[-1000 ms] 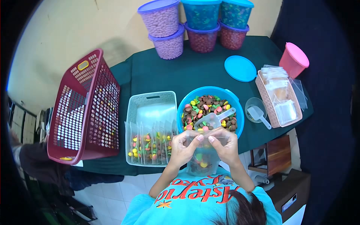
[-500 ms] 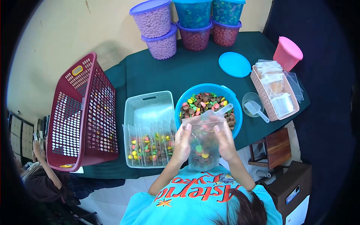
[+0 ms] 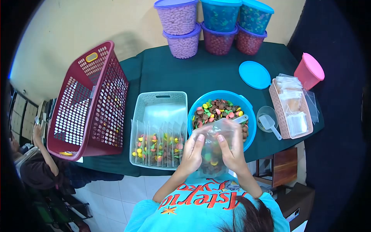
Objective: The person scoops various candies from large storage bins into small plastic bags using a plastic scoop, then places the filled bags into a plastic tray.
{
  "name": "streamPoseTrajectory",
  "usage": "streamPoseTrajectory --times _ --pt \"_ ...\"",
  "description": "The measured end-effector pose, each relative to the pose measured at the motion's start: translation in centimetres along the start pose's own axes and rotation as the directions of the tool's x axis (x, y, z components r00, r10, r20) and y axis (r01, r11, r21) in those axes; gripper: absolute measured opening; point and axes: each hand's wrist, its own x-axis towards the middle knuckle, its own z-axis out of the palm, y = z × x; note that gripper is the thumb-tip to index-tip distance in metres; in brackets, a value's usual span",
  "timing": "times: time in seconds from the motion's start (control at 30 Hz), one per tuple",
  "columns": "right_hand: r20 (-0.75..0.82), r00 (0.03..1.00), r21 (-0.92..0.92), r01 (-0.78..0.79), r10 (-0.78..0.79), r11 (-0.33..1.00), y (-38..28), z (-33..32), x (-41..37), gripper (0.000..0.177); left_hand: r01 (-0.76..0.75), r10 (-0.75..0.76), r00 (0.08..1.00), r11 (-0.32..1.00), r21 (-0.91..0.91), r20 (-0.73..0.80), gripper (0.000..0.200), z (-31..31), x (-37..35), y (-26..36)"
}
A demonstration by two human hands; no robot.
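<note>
Between both hands I hold a clear plastic pouch upright, with brown, green, yellow and pink candies in its lower part. My left hand grips its left side and my right hand its right side, thumbs facing me near the top. Just behind the pouch is a blue tub of mixed colourful candies, with a clear scoop lying in it. To the left, a pale basket holds a row of several filled pouches standing on edge.
A maroon laundry basket stands far left. Lidded candy tubs are stacked at the back. On the right are a blue lid, a bowl with a scoop, a pink basket of bags and a pink container. Another person's arm shows far left.
The view has shifted, so the table things sit farther right. My hands have closed in on the pouch's upper sides, and its top edge is now bunched rather than flat.
</note>
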Motion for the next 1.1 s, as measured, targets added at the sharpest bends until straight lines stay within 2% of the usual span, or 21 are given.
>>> streamPoseTrajectory --times 0.03,0.07,0.1,0.13,0.17,0.23,0.27,0.37,0.5,0.57,0.7,0.77,0.83,0.9,0.93,1.0,1.03,1.1 --pt "0.012 1.0 0.005 0.005 -0.005 1.0 -0.4 -0.2 0.3 0.043 0.007 -0.006 1.0 1.0 -0.02 0.019 0.035 -0.1 -0.3 0.1" --pt "-0.059 0.987 -0.223 0.134 -0.15 0.966 -1.4 -0.6 0.6 0.048 0.015 -0.014 0.999 0.999 -0.041 0.037 0.034 -0.1 -0.5 0.3" --pt "-0.095 0.948 -0.445 0.233 -0.304 0.865 -2.4 -1.0 0.9 0.054 0.013 -0.013 1.0 0.999 -0.04 0.022 0.034 0.0 -0.7 0.5" --pt "-0.019 0.946 -0.415 0.288 -0.325 0.863 -2.9 -1.3 1.2 0.055 -0.01 0.01 1.0 1.0 -0.002 0.026 0.035 0.1 -0.9 0.7" --pt "-0.01 0.946 -0.407 0.293 -0.325 0.865 -3.0 -1.4 1.3 0.055 -0.033 0.032 0.999 0.999 0.036 0.032 0.035 0.1 -1.0 0.8" --pt "0.236 0.916 -0.515 0.401 -0.324 0.758 -3.0 -1.6 1.5 0.046 -0.068 0.067 0.998 0.997 0.043 0.002 0.036 0.2 -1.2 0.6" --pt "0.213 0.925 -0.492 0.38 -0.315 0.784 -2.8 -1.2 1.6 0.038 -0.103 0.103 0.995 0.994 0.048 -0.016 0.036 0.2 -1.3 0.4" --pt "0.219 0.9 -0.441 0.435 -0.376 0.785 -1.6 -0.8 1.9 0.038 -0.07 0.067 0.992 0.997 -0.029 -0.108 0.036 0.3 -1.6 -0.3" --pt "0.22 0.882 -0.382 0.47 -0.416 0.796 -0.3 -0.1 1.9 0.037 -0.087 0.084 0.976 0.996 -0.006 -0.203 0.036 0.6 -1.8 -0.8" --pt "0.237 0.869 -0.358 0.495 -0.436 0.792 0.3 -0.1 1.9 0.036 -0.065 0.049 0.971 0.996 -0.06 -0.236 0.036 0.6 -1.9 -1.0" --pt "0.144 0.806 -0.318 0.587 -0.574 0.745 0.6 -0.2 2.3 0.025 -0.027 0.005 0.965 0.997 -0.077 -0.264 0.035 0.7 -2.3 -0.7" --pt "0.285 0.823 -0.33 0.565 -0.491 0.756 -0.1 -1.0 2.7 0.019 -0.076 0.088 0.976 0.995 0.067 -0.198 0.034 0.8 -2.5 -0.1" --pt "0.336 0.813 -0.318 0.574 -0.477 0.754 -1.4 -1.6 4.0 0.016 -0.07 0.074 0.98 0.997 0.026 -0.186 0.037 0.5 -2.7 -0.1" --pt "0.465 0.764 -0.283 0.607 -0.447 0.742 -2.2 -2.3 4.9 0.014 -0.148 0.15 0.988 0.988 0.043 -0.035 0.049 0.0 -2.6 -0.2" --pt "0.505 0.75 -0.257 0.604 -0.428 0.754 -2.7 -2.6 5.3 0.012 -0.15 0.152 0.987 0.988 0.045 -0.045 0.049 0.0 -2.6 -0.6" --pt "0.566 0.712 -0.218 0.616 -0.416 0.757 -3.3 -3.3 5.9 0.011 -0.145 0.145 0.989 0.987 -0.064 -0.012 0.073 0.2 -2.4 -1.2" --pt "0.617 0.677 -0.187 0.621 -0.401 0.761 -3.5 -3.5 6.2 0.01 -0.146 0.145 0.989 0.987 -0.065 -0.016 0.073 0.4 -2.4 -1.1" --pt "0.655 0.64 -0.152 0.632 -0.402 0.76 -3.7 -3.7 6.7 0.01 0.019 0.004 0.997 0.952 -0.305 0.072 0.092 1.0 -2.2 -0.6"
